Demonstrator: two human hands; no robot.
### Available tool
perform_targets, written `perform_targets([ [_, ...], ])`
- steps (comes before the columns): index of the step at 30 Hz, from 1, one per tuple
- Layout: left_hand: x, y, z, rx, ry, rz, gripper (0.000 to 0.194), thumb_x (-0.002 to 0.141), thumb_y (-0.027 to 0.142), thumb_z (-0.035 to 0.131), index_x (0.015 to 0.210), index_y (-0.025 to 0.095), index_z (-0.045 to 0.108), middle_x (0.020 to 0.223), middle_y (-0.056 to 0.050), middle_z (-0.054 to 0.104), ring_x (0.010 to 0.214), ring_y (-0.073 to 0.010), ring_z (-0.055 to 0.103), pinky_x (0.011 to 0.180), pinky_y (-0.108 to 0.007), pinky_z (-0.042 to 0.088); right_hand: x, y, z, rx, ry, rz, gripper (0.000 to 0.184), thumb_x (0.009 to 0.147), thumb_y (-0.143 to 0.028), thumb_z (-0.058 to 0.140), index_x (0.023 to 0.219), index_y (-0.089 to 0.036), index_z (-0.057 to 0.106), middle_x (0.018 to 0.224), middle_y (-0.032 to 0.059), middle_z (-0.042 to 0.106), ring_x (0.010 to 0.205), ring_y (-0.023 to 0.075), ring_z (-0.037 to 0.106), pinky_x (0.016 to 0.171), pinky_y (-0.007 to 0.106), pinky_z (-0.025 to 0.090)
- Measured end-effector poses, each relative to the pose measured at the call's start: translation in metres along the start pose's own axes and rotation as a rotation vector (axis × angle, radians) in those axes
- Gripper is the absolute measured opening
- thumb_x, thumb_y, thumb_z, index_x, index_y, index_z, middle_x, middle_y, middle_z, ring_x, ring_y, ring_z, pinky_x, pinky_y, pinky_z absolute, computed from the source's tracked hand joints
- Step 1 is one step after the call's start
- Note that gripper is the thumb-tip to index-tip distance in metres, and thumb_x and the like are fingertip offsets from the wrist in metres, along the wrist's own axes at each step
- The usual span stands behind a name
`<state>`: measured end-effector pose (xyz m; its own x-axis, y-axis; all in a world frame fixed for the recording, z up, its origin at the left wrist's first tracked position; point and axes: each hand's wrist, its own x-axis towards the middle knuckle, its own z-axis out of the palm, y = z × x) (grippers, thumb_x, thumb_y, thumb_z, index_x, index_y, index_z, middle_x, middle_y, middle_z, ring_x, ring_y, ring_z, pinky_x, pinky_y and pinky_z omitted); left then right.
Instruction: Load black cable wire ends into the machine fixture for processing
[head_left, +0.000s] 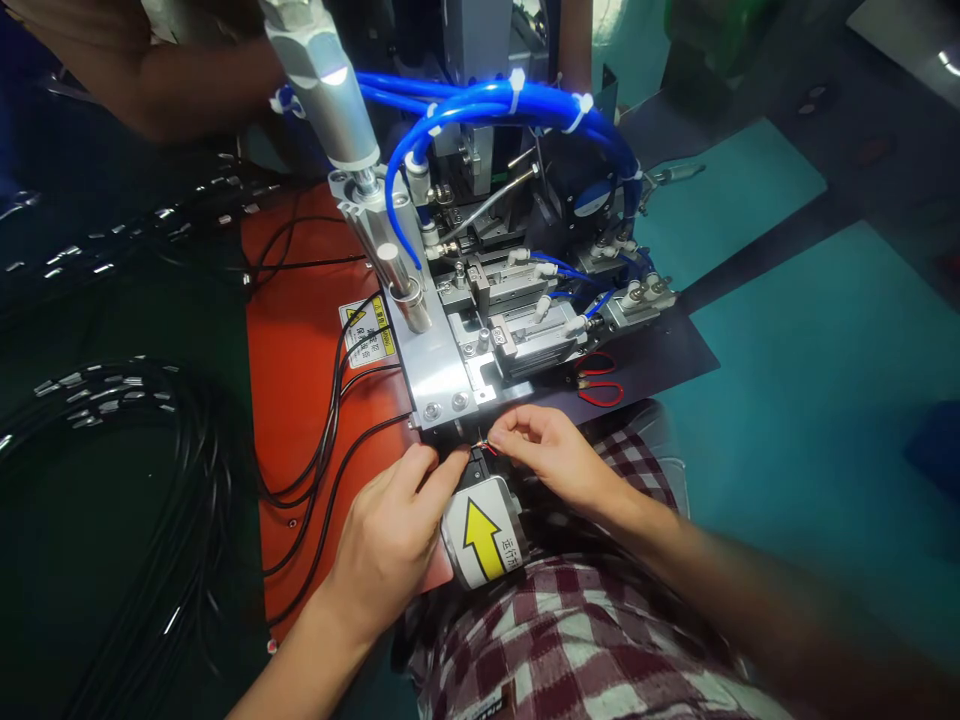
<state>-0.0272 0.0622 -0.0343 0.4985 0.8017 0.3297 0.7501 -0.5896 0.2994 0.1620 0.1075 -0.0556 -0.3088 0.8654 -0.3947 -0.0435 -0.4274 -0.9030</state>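
Note:
Both my hands meet at the front of a metal pneumatic machine (pixel 442 375). Between their fingertips are thin wires (pixel 482 443), one of them red and some with bright bare-looking ends. My left hand (pixel 390 525) is closed, thumb and forefinger pinching at the left side of the wires; its other fingers curl under, partly hidden. From the right, my right hand (pixel 559 460) pinches the wires between thumb and forefinger. Just below the fingertips sits a white cover with a yellow arrow (pixel 482 535). The exact wire ends are too small to make out.
Black cables (pixel 330 430) cross the orange base plate (pixel 300 350) into the machine's left side. Coiled black cables (pixel 187 430) lie farther left. Red-handled pliers or cutters (pixel 600 392) rest at the right. Blue air hoses (pixel 487 105) arch overhead. Another person's arm (pixel 165 80) shows behind.

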Motion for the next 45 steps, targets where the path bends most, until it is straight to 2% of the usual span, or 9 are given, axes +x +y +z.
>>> perform_targets([
  [12,-0.002,-0.001,0.001,-0.024,0.007,-0.01,0.029,0.093,0.007,0.04,0.11,0.004,0.063,0.083,-0.011,0.056,0.068,-0.016,0.056,0.055,-0.025,0.047,-0.003,0.008,0.001,-0.028,0.0,-0.066,0.023,0.078,-0.038,0.065,0.072,-0.016,0.058,0.063,-0.0029,0.054,0.057,0.0101,0.045,0.057,0.025,0.037],
  [21,-0.002,-0.001,0.001,-0.012,0.003,-0.009,0.028,0.093,0.009,0.04,0.11,0.004,0.062,0.083,-0.011,0.056,0.069,-0.016,0.057,0.055,-0.024,0.048,-0.002,0.009,0.002,-0.034,0.002,-0.024,0.03,0.078,-0.045,0.064,0.072,-0.017,0.056,0.06,-0.0035,0.052,0.054,0.01,0.045,0.053,0.024,0.037],
  [29,-0.001,0.0,0.0,-0.024,0.001,-0.027,0.027,0.094,0.009,0.04,0.11,0.006,0.062,0.085,-0.01,0.057,0.07,-0.0162,0.058,0.058,-0.025,0.049,-0.004,0.013,0.002,-0.106,0.022,-0.073,0.024,0.083,-0.04,0.059,0.075,-0.018,0.056,0.062,-0.0029,0.052,0.056,0.0115,0.046,0.054,0.025,0.036],
  [35,0.0,0.0,-0.001,-0.035,-0.007,-0.034,0.027,0.092,0.007,0.041,0.109,0.006,0.062,0.081,-0.009,0.057,0.067,-0.0162,0.057,0.056,-0.025,0.049,-0.002,0.01,0.002,-0.068,-0.006,-0.035,0.027,0.081,-0.042,0.06,0.073,-0.017,0.055,0.058,-0.0043,0.049,0.053,0.0109,0.044,0.053,0.025,0.035],
  [40,-0.001,-0.001,0.0,-0.046,0.004,-0.025,0.026,0.091,0.006,0.043,0.109,0.006,0.061,0.086,-0.01,0.057,0.072,-0.0166,0.058,0.059,-0.024,0.049,-0.002,0.012,0.003,-0.078,0.016,-0.087,0.024,0.082,-0.04,0.059,0.074,-0.017,0.055,0.061,-0.0032,0.051,0.055,0.0114,0.046,0.054,0.025,0.036],
  [45,-0.001,-0.002,0.0,-0.055,0.006,-0.024,0.026,0.092,0.006,0.041,0.111,0.008,0.06,0.086,-0.01,0.057,0.072,-0.0163,0.058,0.059,-0.024,0.05,-0.002,0.007,0.004,-0.028,0.01,0.0,0.027,0.078,-0.042,0.062,0.07,-0.017,0.055,0.057,-0.0044,0.05,0.052,0.0104,0.044,0.052,0.025,0.034],
])
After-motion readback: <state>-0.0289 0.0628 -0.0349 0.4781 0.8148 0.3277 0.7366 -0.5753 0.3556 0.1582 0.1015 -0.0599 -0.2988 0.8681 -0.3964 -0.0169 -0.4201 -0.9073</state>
